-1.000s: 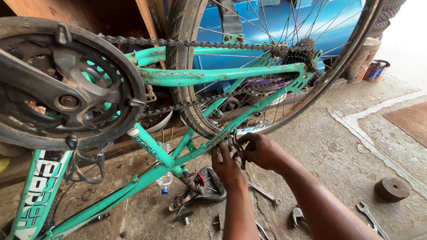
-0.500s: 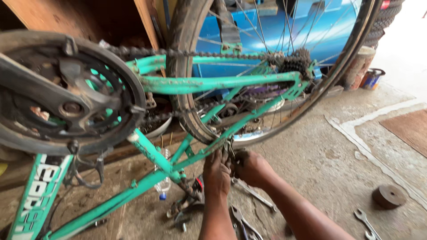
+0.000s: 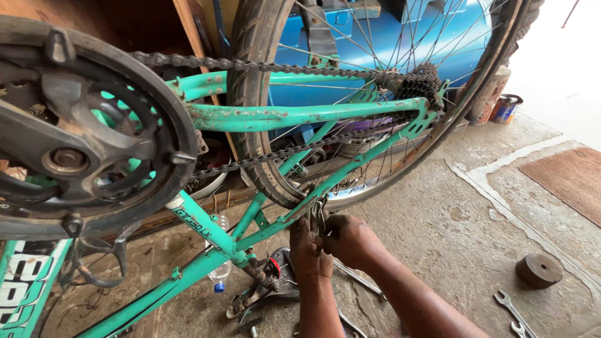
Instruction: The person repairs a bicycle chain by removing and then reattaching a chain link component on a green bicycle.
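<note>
My hands have closed in since a moment ago: left hand (image 3: 310,247) and right hand (image 3: 347,238) now meet, fingers clamped together on the brake (image 3: 319,213) under the tyre (image 3: 263,156), so the fiddling there carries on.

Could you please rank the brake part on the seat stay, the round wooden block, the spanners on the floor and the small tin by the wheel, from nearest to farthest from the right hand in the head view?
From the right hand:
1. Brake part, at its fingers, left of it.
2. Round wooden block, on the floor to the right.
3. Spanners, lower right; too close to the block to call.
4. Small tin, upper right by the wheel.
</note>
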